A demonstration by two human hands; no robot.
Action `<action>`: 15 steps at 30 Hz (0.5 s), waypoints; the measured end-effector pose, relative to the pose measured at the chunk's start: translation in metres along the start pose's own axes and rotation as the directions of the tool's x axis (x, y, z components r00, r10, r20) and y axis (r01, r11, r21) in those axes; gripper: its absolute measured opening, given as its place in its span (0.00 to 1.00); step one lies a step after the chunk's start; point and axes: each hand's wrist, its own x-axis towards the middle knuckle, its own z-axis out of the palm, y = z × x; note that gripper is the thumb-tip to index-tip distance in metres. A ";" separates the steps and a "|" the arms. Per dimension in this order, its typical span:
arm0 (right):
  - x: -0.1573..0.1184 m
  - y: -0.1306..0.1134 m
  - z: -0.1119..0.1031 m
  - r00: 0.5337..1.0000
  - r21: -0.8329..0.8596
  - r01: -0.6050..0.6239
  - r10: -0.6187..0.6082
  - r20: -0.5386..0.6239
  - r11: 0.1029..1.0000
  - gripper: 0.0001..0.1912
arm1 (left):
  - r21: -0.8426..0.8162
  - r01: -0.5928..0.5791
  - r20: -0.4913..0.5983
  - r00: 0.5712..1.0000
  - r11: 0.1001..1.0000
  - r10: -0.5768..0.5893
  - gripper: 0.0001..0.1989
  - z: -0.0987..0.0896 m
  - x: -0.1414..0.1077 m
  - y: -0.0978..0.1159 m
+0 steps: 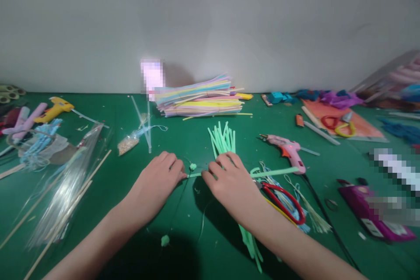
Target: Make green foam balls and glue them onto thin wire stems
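A light green pipe cleaner (pixel 194 175) runs level between my two hands, just above the green table. The fingertips of my left hand (pixel 159 181) pinch its left end. My right hand (pixel 231 177) has its fingers closed on it a short way along, and a green length (pixel 277 172) comes out past that hand. Close behind the gap sits a small green knot (pixel 193 166); another green knot (pixel 165 240) lies nearer me, with thin thread by them. Beneath my right hand and wrist lies a bundle of green pipe cleaners (pixel 225 135), its middle hidden.
Red-handled scissors (pixel 285 203) and tassels (pixel 311 210) lie beside my right forearm. Beyond is a pink glue gun (pixel 285 146) with its black cord. Pastel pipe cleaners (pixel 200 98) are stacked by the wall. Leftward are a bead bag (pixel 128 143), plastic sleeves (pixel 65 197) and a yellow glue gun (pixel 55 109).
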 end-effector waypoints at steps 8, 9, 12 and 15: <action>0.024 -0.001 -0.007 0.992 -0.033 -0.047 0.050 0.119 0.998 0.06 | -0.391 0.092 -0.078 0.988 0.916 -0.132 0.07 0.020 0.012 -0.003; 0.023 -0.001 -0.007 0.992 -0.025 -0.050 0.052 0.117 0.998 0.06 | -0.426 0.089 -0.087 0.987 0.900 -0.139 0.08 0.023 0.013 -0.004; 0.022 -0.002 -0.005 0.998 -0.033 -0.028 0.030 0.056 0.999 0.07 | -0.501 0.078 -0.109 0.982 0.862 -0.153 0.09 0.030 0.013 -0.003; 0.021 -0.005 -0.001 0.988 -0.097 -0.042 0.027 -0.151 0.994 0.08 | -0.531 0.081 -0.143 0.973 0.843 -0.183 0.09 0.034 0.010 -0.002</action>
